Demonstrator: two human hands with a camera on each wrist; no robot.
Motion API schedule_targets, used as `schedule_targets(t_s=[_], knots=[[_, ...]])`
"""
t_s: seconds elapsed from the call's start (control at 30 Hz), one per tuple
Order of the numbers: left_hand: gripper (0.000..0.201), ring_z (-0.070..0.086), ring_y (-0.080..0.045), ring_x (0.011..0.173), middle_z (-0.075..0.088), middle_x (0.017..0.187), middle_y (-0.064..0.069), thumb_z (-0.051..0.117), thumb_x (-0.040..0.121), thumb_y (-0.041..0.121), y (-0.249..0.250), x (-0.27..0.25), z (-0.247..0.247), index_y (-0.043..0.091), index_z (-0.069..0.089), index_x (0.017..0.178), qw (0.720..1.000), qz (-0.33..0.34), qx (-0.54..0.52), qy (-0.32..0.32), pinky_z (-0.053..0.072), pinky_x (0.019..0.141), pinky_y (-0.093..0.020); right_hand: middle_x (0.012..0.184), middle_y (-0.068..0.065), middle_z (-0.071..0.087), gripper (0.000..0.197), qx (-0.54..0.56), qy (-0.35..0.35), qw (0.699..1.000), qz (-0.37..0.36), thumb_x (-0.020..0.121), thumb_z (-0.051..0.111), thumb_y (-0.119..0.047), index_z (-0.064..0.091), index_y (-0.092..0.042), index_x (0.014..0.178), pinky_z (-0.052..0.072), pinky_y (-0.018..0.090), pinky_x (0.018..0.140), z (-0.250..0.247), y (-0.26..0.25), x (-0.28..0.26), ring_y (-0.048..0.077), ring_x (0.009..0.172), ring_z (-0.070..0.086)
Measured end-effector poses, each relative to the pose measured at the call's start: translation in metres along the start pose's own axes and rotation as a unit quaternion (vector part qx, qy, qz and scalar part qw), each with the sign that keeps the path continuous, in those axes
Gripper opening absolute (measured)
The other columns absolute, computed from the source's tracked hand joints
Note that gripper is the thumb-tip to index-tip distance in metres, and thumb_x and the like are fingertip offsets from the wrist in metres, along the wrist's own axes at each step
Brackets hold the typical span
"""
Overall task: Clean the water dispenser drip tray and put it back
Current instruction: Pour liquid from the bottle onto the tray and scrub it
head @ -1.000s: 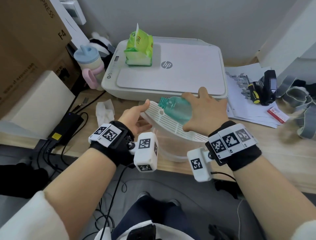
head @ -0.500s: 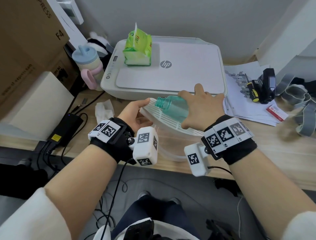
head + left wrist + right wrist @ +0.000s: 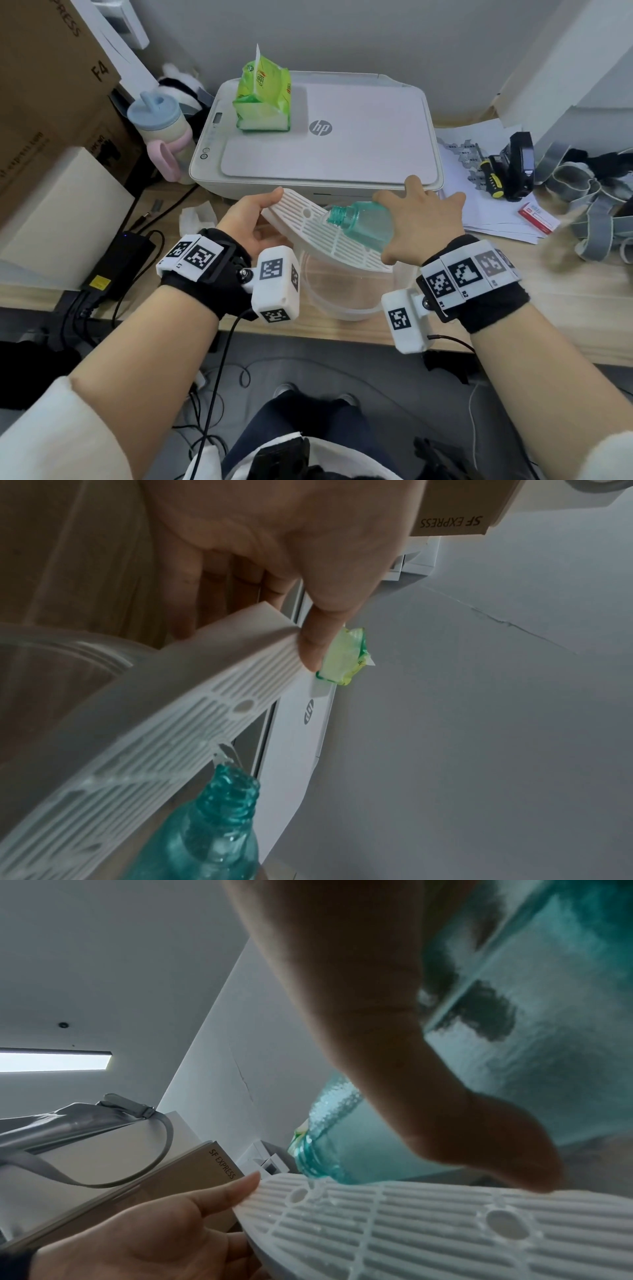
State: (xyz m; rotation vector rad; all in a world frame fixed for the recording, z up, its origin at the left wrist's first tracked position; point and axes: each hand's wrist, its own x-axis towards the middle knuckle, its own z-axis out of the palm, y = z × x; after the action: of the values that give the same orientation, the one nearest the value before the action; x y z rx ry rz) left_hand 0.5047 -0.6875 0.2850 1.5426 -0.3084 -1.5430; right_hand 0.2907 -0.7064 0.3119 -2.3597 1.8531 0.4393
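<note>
Since a second ago the teal bottle [image 3: 366,222] has tipped further and slid left along the drip tray [image 3: 318,229], so its open neck now points down at the slotted grille near the tray's left round hole, and water runs from the mouth onto the slats, as the left wrist view shows. The left hand [image 3: 253,219] has shifted its hold to the tray's far left end: the thumb presses on top of the rim and the fingers [image 3: 192,588] curl underneath, gripping the tray. The right hand [image 3: 418,222] wraps over the bottle's body from above, thumb on the near side, holding it nearly on its side. The tray is tilted, its left end higher, and hangs over a clear plastic basin [image 3: 342,294] that stands at the front edge of the wooden counter [image 3: 548,308]. Just behind the tray sits a white printer [image 3: 342,147] with a green tissue pack [image 3: 262,99] on its lid. To the left of the printer stand a pastel sippy cup [image 3: 161,133] and a crumpled tissue [image 3: 198,216]; cardboard boxes [image 3: 44,85] fill the left side. To the right lie papers [image 3: 486,205], a screwdriver [image 3: 491,174] and grey straps [image 3: 592,212].
</note>
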Motion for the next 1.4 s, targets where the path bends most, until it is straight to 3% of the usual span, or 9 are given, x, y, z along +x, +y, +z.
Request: schedule_targets(t_s=[0.27, 0.43, 0.53, 0.6, 0.67, 0.83, 1.07, 1.27, 1.4], knots=[[0.022, 0.065, -0.021, 0.075, 0.063, 0.084, -0.007, 0.064, 0.084, 0.024, -0.002, 0.002, 0.001, 0.008, 0.061, 0.099, 1.000, -0.006, 0.001, -0.016, 0.060, 0.060, -0.037, 0.121, 0.007, 0.035, 0.082, 0.006, 0.006, 1.000, 0.006, 0.055, 0.073, -0.036, 0.035, -0.037, 0.128, 0.032, 0.051, 0.095, -0.002, 0.000, -0.002, 0.026, 0.077, 0.040], [0.031, 0.070, -0.019, 0.065, 0.064, 0.083, -0.006, 0.064, 0.084, 0.024, -0.003, 0.002, 0.000, 0.006, 0.060, 0.109, 0.999, -0.004, 0.023, -0.030, 0.058, 0.054, -0.033, 0.123, 0.007, 0.035, 0.085, 0.038, 0.014, 0.999, 0.001, 0.054, 0.075, -0.038, 0.034, -0.038, 0.129, 0.032, 0.052, 0.097, -0.006, -0.009, -0.003, 0.030, 0.091, 0.053], [0.029, 0.065, -0.023, 0.085, 0.061, 0.105, -0.008, 0.057, 0.088, 0.023, -0.005, 0.005, -0.004, 0.014, 0.059, 0.116, 0.996, 0.019, 0.068, -0.046, 0.058, 0.063, -0.039, 0.122, 0.006, 0.034, 0.087, 0.076, 0.012, 0.997, 0.003, 0.054, 0.075, -0.038, 0.032, -0.038, 0.130, 0.033, 0.048, 0.092, -0.006, -0.010, -0.003, 0.026, 0.082, 0.046], [0.020, 0.060, -0.024, 0.092, 0.056, 0.112, -0.009, 0.050, 0.091, 0.021, -0.007, 0.007, -0.007, 0.022, 0.063, 0.106, 0.994, 0.030, 0.088, -0.055, 0.056, 0.074, -0.042, 0.121, 0.005, 0.034, 0.088, 0.100, 0.009, 0.995, 0.006, 0.055, 0.074, -0.039, 0.031, -0.039, 0.131, 0.033, 0.047, 0.090, -0.005, -0.010, -0.004, 0.024, 0.080, 0.042], [0.021, 0.059, -0.024, 0.091, 0.056, 0.111, -0.009, 0.045, 0.094, 0.021, -0.009, 0.010, -0.010, 0.023, 0.065, 0.097, 0.992, 0.039, 0.108, -0.060, 0.054, 0.077, -0.042, 0.122, 0.005, 0.033, 0.089, 0.128, 0.002, 0.992, 0.013, 0.056, 0.074, -0.040, 0.029, -0.039, 0.132, 0.034, 0.048, 0.091, -0.004, -0.010, -0.004, 0.026, 0.088, 0.048], [0.024, 0.059, -0.023, 0.085, 0.059, 0.093, -0.004, 0.039, 0.097, 0.022, -0.015, 0.015, -0.017, 0.021, 0.062, 0.093, 0.989, 0.052, 0.135, -0.040, 0.053, 0.069, -0.039, 0.121, 0.003, 0.033, 0.090, 0.192, -0.002, 0.981, 0.030, 0.054, 0.077, -0.040, 0.029, -0.039, 0.130, 0.036, 0.052, 0.095, -0.002, -0.009, -0.005, 0.031, 0.101, 0.054], [0.029, 0.056, -0.017, 0.083, 0.055, 0.093, -0.003, 0.032, 0.098, 0.020, -0.023, 0.019, -0.024, 0.022, 0.059, 0.088, 0.986, 0.061, 0.135, -0.077, 0.057, 0.052, -0.027, 0.124, 0.003, 0.033, 0.090, 0.224, -0.006, 0.974, 0.032, 0.056, 0.077, -0.038, 0.029, -0.039, 0.132, 0.036, 0.049, 0.095, 0.002, -0.009, -0.006, 0.030, 0.103, 0.053], [0.028, 0.058, -0.021, 0.088, 0.057, 0.095, -0.006, 0.029, 0.100, 0.020, -0.035, 0.022, -0.025, 0.018, 0.056, 0.090, 0.981, 0.114, 0.122, -0.101, 0.060, 0.059, -0.032, 0.124, 0.004, 0.033, 0.089, 0.227, -0.009, 0.973, 0.034, 0.056, 0.077, -0.036, 0.030, -0.040, 0.131, 0.035, 0.047, 0.093, 0.004, -0.012, -0.006, 0.030, 0.098, 0.053], [0.031, 0.059, -0.018, 0.089, 0.058, 0.098, -0.002, 0.029, 0.099, 0.015, -0.040, 0.025, -0.025, 0.025, 0.058, 0.095, 0.971, 0.161, 0.134, -0.112, 0.060, 0.061, -0.031, 0.123, 0.003, 0.034, 0.087, 0.226, -0.010, 0.973, 0.039, 0.055, 0.077, -0.035, 0.031, -0.039, 0.129, 0.035, 0.046, 0.093, 0.005, -0.013, -0.005, 0.030, 0.095, 0.052]])
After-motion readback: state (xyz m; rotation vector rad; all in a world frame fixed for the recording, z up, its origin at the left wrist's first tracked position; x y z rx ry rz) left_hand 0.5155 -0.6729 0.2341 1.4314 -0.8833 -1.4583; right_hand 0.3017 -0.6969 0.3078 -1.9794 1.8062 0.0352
